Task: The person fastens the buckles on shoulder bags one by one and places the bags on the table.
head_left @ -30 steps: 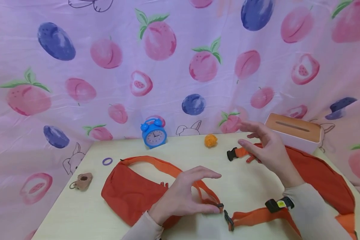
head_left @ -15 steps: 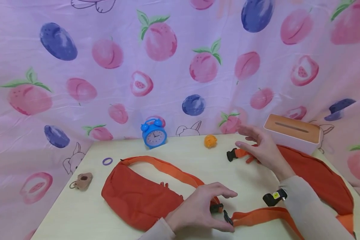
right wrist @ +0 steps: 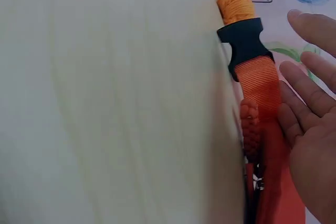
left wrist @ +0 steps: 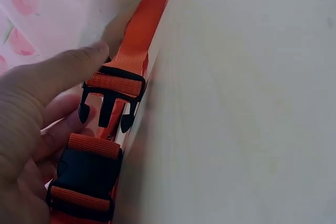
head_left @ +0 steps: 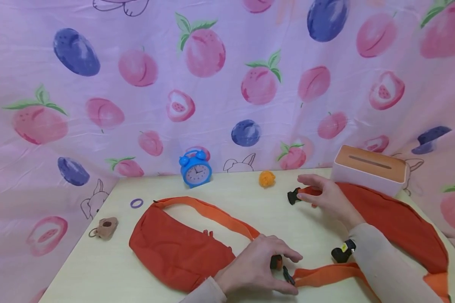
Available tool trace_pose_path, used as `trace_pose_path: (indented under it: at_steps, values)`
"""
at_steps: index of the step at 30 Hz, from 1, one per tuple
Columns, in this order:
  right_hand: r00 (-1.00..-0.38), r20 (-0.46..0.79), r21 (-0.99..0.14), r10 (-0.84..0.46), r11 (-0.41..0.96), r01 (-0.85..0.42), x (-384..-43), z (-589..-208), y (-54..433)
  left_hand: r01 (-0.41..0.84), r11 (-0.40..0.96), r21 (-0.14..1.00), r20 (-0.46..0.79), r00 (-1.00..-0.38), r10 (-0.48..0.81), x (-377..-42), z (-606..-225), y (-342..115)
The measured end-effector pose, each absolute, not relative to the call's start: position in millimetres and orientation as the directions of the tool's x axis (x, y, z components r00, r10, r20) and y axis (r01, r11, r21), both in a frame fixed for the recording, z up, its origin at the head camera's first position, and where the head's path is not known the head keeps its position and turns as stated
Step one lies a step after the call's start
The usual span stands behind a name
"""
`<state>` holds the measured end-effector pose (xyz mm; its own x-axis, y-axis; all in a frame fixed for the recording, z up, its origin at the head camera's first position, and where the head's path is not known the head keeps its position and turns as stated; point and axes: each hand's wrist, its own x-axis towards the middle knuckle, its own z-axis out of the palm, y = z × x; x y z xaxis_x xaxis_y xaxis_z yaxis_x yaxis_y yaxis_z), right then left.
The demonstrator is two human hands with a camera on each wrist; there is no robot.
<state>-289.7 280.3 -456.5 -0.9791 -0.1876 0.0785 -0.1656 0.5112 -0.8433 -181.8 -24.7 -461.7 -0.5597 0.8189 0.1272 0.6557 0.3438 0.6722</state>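
My left hand (head_left: 259, 265) is spread around the end of an orange strap (head_left: 326, 275), its thumb and fingers apart. Beside that thumb, in the left wrist view, is a black pronged buckle half (left wrist: 107, 109); a joined-looking black buckle (left wrist: 88, 171) on orange webbing lies nearer. A red bag (head_left: 178, 248) with an orange strap lies left of this hand, partly behind it. My right hand (head_left: 327, 204) hovers at the other strap end of a second red bag (head_left: 394, 223). Its fingers stand beside the webbing and the black socket buckle half (right wrist: 245, 40), not closed on them.
At the back are a blue alarm clock (head_left: 196, 171), an orange yarn ball (head_left: 266, 179) and a white tissue box (head_left: 368, 172) with a wooden-looking lid. A purple ring (head_left: 137, 203) and a brown keychain pouch (head_left: 106, 228) lie on the left.
My left hand has moved right and toward me, from over the red bag to the pronged buckle. My right hand has lowered toward the socket buckle half. Both bags have stayed put.
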Motion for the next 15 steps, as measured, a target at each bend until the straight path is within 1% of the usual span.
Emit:
trace_pose_path:
  at_steps: [5,9,15]
  values:
    - [-0.974,0.105,-0.770,-0.201,0.603,-0.207,-290.9,-460.8,279.6,0.703,0.350,0.619,0.154,-0.546,0.824,-182.9,-463.3,-23.8]
    - [-0.973,0.105,-0.705,-0.207,0.675,-0.220,-291.3,-464.0,277.1,0.708,0.361,0.607,0.144,-0.544,0.826,-182.5,-462.8,-23.8]
    - [-0.970,0.113,-0.654,-0.214,0.719,-0.235,-292.2,-466.0,272.4,0.707,0.375,0.599,0.128,-0.547,0.828,-181.7,-462.1,-22.6]
